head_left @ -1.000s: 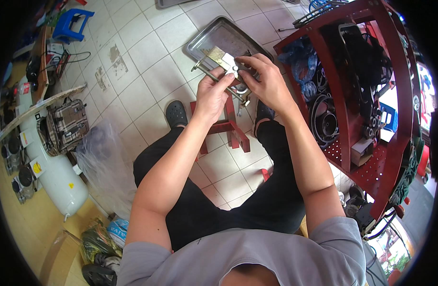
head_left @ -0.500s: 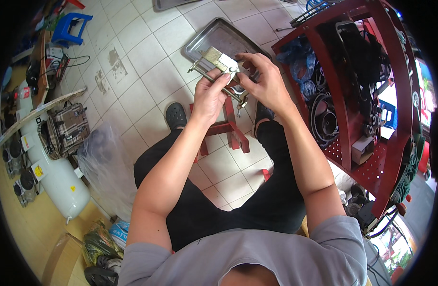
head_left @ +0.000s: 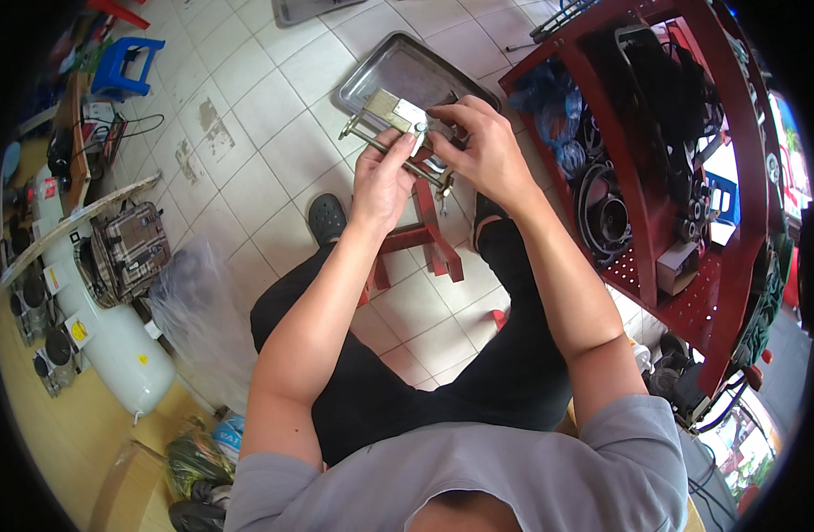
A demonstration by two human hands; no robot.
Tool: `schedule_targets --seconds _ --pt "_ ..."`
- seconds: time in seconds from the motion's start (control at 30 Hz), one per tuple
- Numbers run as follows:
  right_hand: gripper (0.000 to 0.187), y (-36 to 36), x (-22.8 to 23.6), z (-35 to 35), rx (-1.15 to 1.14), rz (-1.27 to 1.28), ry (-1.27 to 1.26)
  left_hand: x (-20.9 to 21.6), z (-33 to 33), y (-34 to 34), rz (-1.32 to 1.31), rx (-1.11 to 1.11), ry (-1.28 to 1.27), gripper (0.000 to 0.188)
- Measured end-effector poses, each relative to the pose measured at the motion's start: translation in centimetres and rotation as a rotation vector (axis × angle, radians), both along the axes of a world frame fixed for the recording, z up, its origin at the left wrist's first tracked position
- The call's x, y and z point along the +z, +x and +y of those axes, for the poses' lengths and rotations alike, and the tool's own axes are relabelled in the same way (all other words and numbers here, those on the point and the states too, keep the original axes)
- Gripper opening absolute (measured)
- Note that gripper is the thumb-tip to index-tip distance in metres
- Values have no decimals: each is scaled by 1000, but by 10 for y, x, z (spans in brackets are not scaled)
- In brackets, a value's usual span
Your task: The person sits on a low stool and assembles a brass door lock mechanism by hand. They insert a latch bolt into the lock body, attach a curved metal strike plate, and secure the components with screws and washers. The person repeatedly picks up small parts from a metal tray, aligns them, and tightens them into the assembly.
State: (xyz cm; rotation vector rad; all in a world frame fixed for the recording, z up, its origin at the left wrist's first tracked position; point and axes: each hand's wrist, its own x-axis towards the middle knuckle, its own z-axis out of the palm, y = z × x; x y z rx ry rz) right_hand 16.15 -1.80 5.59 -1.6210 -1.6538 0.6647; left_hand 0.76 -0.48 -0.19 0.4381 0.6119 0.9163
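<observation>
My left hand (head_left: 382, 184) is closed on a metal bracket assembly (head_left: 395, 110) with a boxy, brass-toned body and a long threaded rod along its near side. The left thumb presses close to a round bolt head on its face. At the right end of the assembly, my right hand (head_left: 485, 152) grips with thumb and curled fingers, covering part of it. Both hands hold it out in front of me, above the floor. Beneath them stands a red metal stand (head_left: 425, 238), partly hidden by my left forearm.
Beyond the hands, a grey metal tray (head_left: 371, 66) lies on the tiled floor. A red shelf rack (head_left: 642, 168) with cables and parts rises on the right. On the left are a white tank (head_left: 128, 355), a plaid bag (head_left: 134, 253), clear plastic sheeting (head_left: 194, 288) and a blue stool (head_left: 123, 66).
Both hands and the bracket assembly have shifted slightly left in the picture. The right fingers sit a little closer around its end. The grip of the left hand looks the same.
</observation>
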Motion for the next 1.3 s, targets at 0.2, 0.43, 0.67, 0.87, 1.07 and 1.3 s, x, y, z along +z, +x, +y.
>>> schedule_targets --seconds 0.2,0.43,0.67,0.87,1.07,1.3 --pt "26 1 -3 0 6 -4 39 -1 0 1 9 4 -5 21" --pt "23 6 -7 0 68 -213 234 -3 2 -1 4 -7 -11 23" --pt "13 2 -13 -2 102 -361 255 2 1 0 82 -20 6 22" --pt "11 -3 -11 -3 68 -395 273 0 0 -1 56 -14 22 23" --pt "12 -6 -11 -4 39 -408 266 5 -1 0 54 -20 23 23" --pt "12 -9 -10 -5 7 -413 271 4 -1 1 44 -16 30 27"
